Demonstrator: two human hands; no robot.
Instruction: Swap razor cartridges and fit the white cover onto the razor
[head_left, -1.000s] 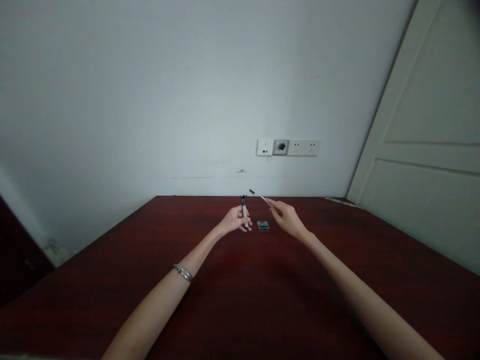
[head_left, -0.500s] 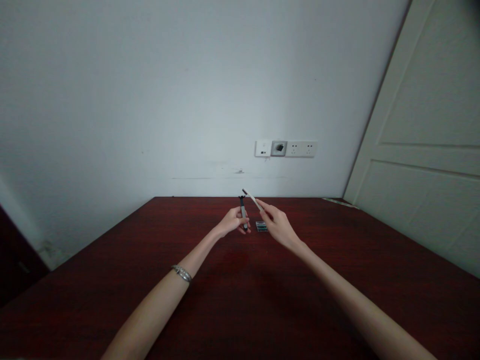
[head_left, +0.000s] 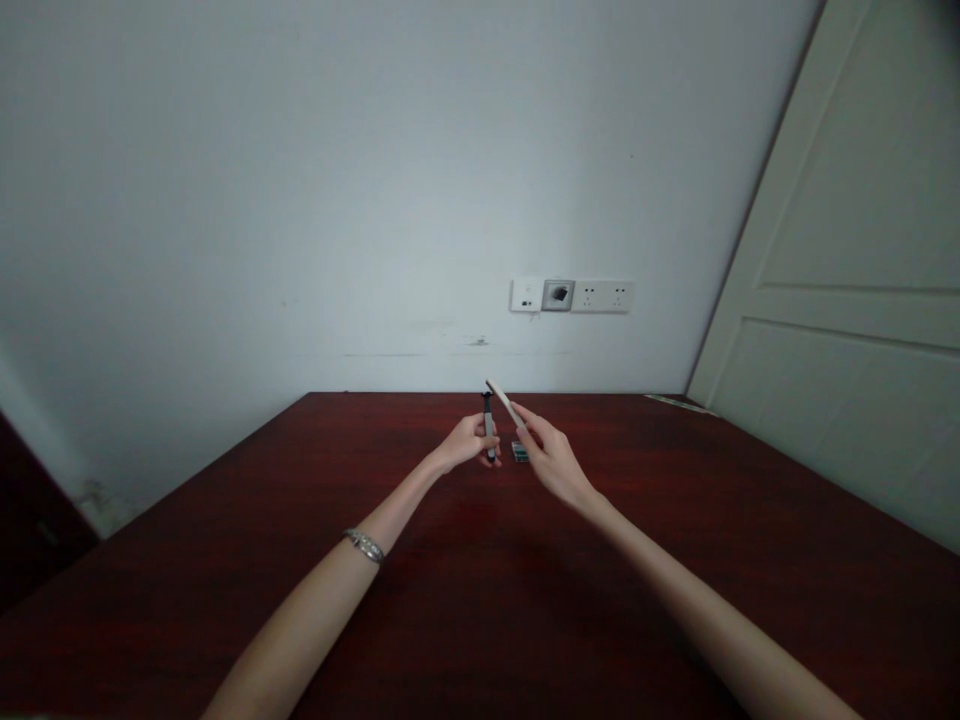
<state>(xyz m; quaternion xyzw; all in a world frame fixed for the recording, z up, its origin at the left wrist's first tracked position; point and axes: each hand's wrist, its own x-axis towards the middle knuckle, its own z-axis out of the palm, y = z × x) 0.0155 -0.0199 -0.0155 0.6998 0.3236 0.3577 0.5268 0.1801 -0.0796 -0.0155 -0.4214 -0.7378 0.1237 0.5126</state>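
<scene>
My left hand [head_left: 469, 443] is closed round the grey-and-black handle of a razor [head_left: 489, 425], which stands nearly upright with its dark head on top. In my right hand [head_left: 553, 458] is a slim white toothbrush [head_left: 507, 404], gripped near its lower end and slanting up to the left. Its dark-bristled head is right by the razor's head; whether they touch I cannot tell. A small clear case with dark green parts [head_left: 520, 452] lies on the table between the hands, partly covered by my right hand.
The dark red wooden table [head_left: 480, 600] runs back to a pale wall [head_left: 420, 200]. Wall sockets [head_left: 600, 296] sit above its far edge. A panelled white door [head_left: 847, 300] leans in view at the right, and a thin strip [head_left: 681, 404] lies at the far right edge.
The toothbrush has turned slightly in my right hand, with its bristles less in sight. The razor has shifted a little to the right.
</scene>
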